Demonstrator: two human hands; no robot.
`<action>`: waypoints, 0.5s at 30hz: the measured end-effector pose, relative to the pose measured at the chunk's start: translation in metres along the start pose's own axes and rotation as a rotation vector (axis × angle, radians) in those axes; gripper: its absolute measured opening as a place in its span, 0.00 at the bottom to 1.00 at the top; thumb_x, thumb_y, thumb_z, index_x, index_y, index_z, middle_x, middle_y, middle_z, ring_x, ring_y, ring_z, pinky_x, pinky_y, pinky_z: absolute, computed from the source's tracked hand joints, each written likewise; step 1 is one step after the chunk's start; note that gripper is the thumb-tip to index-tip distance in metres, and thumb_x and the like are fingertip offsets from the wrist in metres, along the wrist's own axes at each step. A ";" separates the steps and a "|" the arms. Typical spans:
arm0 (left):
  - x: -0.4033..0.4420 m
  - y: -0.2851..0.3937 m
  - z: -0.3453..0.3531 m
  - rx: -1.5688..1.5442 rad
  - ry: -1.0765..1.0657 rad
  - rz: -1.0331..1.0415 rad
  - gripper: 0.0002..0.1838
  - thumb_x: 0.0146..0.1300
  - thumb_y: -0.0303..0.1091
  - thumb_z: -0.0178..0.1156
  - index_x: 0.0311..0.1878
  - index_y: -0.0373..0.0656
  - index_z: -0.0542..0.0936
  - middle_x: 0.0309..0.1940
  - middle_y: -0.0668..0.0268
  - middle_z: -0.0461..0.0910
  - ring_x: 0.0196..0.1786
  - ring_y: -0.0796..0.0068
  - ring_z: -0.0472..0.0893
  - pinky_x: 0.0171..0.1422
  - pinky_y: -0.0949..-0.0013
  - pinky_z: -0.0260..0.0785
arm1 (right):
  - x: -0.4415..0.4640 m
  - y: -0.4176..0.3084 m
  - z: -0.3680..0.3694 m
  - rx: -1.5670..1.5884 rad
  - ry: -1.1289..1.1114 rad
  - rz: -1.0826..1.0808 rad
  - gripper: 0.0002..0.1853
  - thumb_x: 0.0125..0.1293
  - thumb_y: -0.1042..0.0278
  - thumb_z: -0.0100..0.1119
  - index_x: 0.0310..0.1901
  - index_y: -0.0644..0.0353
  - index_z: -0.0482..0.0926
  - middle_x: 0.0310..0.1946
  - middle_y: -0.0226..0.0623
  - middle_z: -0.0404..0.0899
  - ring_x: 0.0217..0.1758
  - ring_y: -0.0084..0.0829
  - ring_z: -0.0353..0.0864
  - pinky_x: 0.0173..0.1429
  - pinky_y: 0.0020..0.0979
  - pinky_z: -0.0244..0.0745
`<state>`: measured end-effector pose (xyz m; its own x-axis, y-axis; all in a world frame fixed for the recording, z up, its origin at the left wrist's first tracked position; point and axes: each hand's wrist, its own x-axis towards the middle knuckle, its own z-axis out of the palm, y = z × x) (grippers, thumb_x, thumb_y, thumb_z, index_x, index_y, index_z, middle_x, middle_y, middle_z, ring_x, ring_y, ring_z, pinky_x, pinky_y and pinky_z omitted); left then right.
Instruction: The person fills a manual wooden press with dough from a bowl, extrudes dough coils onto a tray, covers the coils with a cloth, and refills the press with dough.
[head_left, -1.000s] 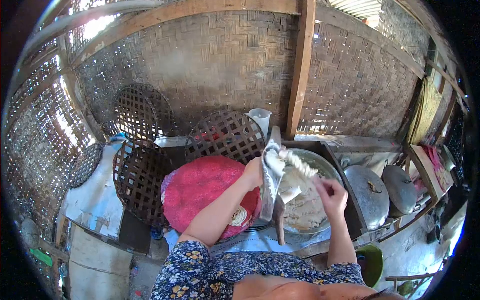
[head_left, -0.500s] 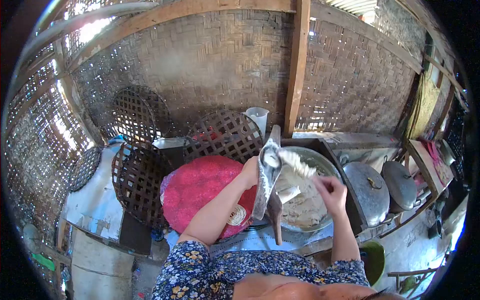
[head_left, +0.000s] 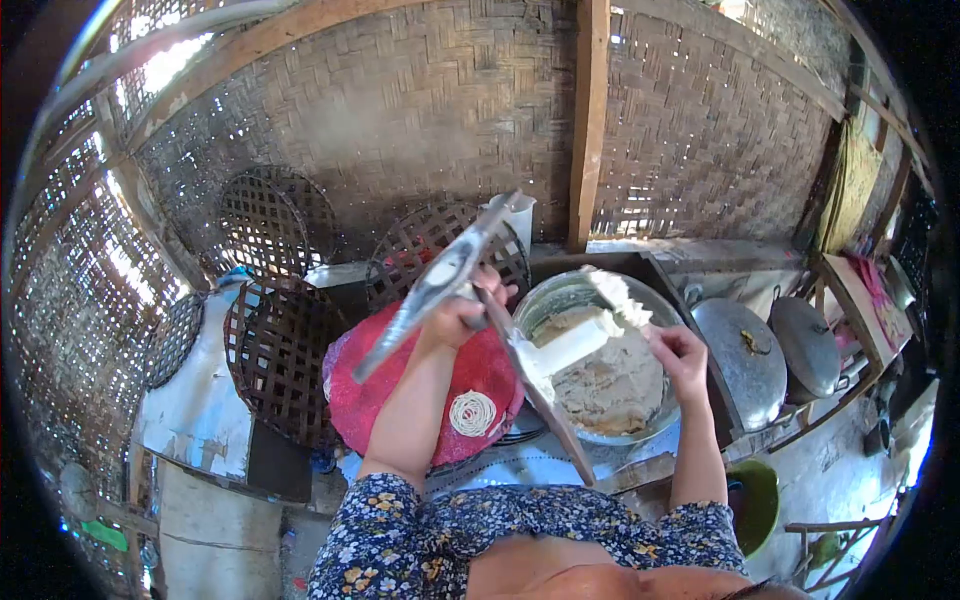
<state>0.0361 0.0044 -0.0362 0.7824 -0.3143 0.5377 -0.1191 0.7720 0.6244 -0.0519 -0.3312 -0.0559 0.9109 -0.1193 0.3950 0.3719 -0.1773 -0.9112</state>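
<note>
My left hand (head_left: 460,312) grips a wooden press over the red round mat. One plank of the press (head_left: 425,292) tilts up to the left; the other plank (head_left: 545,400), with a white cylinder (head_left: 575,345) sticking out, slants toward the basin. My right hand (head_left: 680,355) pinches the end of a stick or spatula coated in pale dough (head_left: 620,297). Below it, a metal basin (head_left: 665,425) holds a mass of dough (head_left: 610,385). A coil of pale strands (head_left: 472,413) lies on the red mat (head_left: 375,425).
Dark woven baskets (head_left: 275,350) stand at the left and behind the mat. A white pitcher (head_left: 522,222) is at the back. Two lidded pots (head_left: 738,350) sit right of the basin. A green bucket (head_left: 755,500) is low on the right, and a wooden post (head_left: 590,130) rises behind.
The press has come apart into two spread planks, tilting left and right. My left hand has moved left with it, uncovering the coil. My right hand has shifted slightly right and up.
</note>
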 end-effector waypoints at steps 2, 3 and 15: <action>0.002 0.005 0.008 -0.131 -0.138 0.037 0.12 0.41 0.34 0.63 0.32 0.51 0.75 0.31 0.69 0.68 0.37 0.70 0.73 0.67 0.47 0.55 | -0.003 0.005 0.016 0.038 -0.121 -0.001 0.07 0.54 0.73 0.63 0.34 0.64 0.79 0.25 0.26 0.76 0.27 0.15 0.71 0.34 0.19 0.67; 0.000 0.002 0.008 -0.219 -0.167 0.053 0.12 0.41 0.34 0.64 0.32 0.51 0.75 0.31 0.70 0.68 0.38 0.70 0.73 0.69 0.48 0.53 | -0.005 0.004 0.028 0.050 -0.156 0.022 0.08 0.53 0.72 0.64 0.34 0.65 0.79 0.25 0.27 0.76 0.27 0.15 0.71 0.33 0.20 0.68; -0.015 0.006 -0.006 -0.403 -0.160 0.188 0.14 0.43 0.37 0.64 0.36 0.53 0.76 0.33 0.70 0.67 0.40 0.72 0.71 0.70 0.50 0.51 | -0.035 0.002 0.050 -0.043 -0.324 -0.036 0.10 0.51 0.71 0.67 0.33 0.65 0.80 0.23 0.32 0.78 0.26 0.19 0.74 0.32 0.23 0.70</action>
<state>0.0274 0.0175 -0.0439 0.6625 -0.2051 0.7204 0.0222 0.9667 0.2549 -0.0739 -0.2791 -0.0777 0.9095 0.2037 0.3623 0.4029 -0.2173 -0.8891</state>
